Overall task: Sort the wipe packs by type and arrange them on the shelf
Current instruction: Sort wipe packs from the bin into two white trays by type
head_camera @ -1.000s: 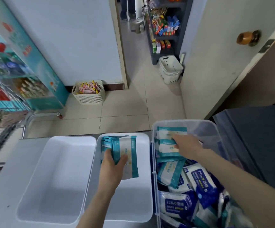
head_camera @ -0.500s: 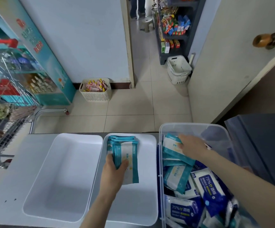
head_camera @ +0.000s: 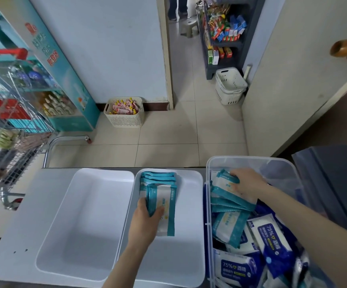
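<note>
Now left hand grips teal packs in the tray, right hand clasps another pack in the bin.

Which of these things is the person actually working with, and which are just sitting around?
Job: left hand, right hand, teal wipe packs, blue wipe packs, clear tub, middle white bin, left white bin.
Lying about: snack basket, shopping cart, empty floor basket.

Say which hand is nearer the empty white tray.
Left. The left hand grips teal packs in the middle tray, next to the empty white tray; the right hand is in the clear bin.
</note>
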`<state>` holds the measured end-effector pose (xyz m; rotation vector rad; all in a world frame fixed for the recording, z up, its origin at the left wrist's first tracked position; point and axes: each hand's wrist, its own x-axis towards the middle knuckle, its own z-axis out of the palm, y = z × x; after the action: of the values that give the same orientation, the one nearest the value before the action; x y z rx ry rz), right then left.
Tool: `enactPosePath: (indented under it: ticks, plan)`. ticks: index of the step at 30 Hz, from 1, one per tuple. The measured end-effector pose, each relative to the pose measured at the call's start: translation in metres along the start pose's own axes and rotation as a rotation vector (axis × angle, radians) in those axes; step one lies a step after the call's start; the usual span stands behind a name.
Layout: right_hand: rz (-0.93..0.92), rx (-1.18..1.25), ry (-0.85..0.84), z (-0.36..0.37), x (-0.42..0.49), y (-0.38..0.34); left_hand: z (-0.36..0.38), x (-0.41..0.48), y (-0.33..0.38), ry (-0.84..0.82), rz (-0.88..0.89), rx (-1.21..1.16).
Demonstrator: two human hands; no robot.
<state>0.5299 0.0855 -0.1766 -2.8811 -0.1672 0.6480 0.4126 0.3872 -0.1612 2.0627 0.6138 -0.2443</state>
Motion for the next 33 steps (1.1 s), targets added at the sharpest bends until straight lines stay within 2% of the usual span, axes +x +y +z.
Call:
enactPosePath:
  ticks: [4,8,12,17,22,26,28,30,33]
  plan:
    - [0.035,0.023,0.109,0.003,-0.008,-0.001,-0.004,0.005,-0.01,-0.013,0.006,0.087]
    - [0.093,0.136,0.109,0.014,-0.023,-0.005,-0.005,0.009,-0.019,-0.04,-0.003,0.112]
    - [0.175,0.129,0.209,0.015,-0.031,-0.009,-0.006,0.013,-0.025,-0.071,0.016,0.122]
    - [0.227,0.037,0.143,0.009,-0.038,-0.012,-0.011,0.022,-0.029,-0.111,0.07,0.234]
    - [0.338,0.231,0.175,0.008,-0.058,-0.026,-0.021,0.04,-0.026,-0.16,0.238,0.57]
    - [0.386,0.326,0.382,-0.012,-0.087,-0.053,-0.023,0.064,-0.021,-0.285,0.451,0.787]
    - [0.347,0.341,0.417,-0.024,-0.099,-0.079,-0.019,0.079,-0.016,-0.371,0.55,0.838]
    - [0.271,0.335,0.325,-0.029,-0.109,-0.109,-0.012,0.094,-0.014,-0.462,0.628,0.89]
    - [0.128,0.292,0.096,-0.004,-0.115,-0.151,-0.005,0.113,-0.016,-0.56,0.669,1.012]
